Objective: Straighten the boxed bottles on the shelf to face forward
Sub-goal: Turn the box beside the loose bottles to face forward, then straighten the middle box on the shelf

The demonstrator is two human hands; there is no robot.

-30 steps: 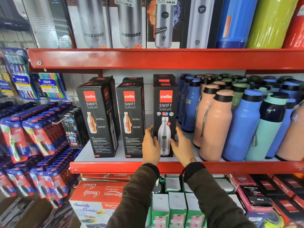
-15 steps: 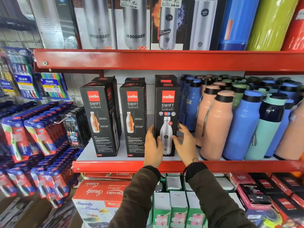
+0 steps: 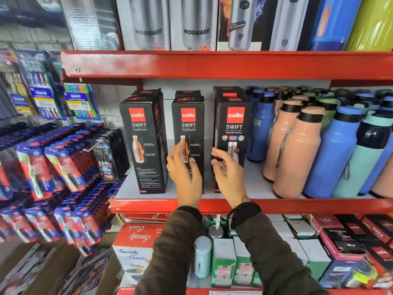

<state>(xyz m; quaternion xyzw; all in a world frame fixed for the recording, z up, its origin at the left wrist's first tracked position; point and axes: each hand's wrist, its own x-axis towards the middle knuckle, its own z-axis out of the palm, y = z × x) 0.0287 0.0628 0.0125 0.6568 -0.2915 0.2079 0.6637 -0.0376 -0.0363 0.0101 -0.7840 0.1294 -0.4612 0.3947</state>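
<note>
While both hands hover at the middle cello box (image 3: pixel 188 133) on the red shelf (image 3: pixel 276 204), left hand (image 3: pixel 184 173) and right hand (image 3: pixel 228 173) have fingers spread, gripping nothing. Right box (image 3: pixel 234 124) faces forward; left box (image 3: pixel 142 141) sits angled.

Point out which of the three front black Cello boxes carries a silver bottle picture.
The rightmost Cello box, next to the loose peach bottles. Its front shows a silver bottle and a row of badges; the left box and middle box picture orange-striped bottles.

"cello SWIFT" boxes (image 3: pixel 232 133) (front row), "MODWARE" cartons (image 3: pixel 148 24)
</note>
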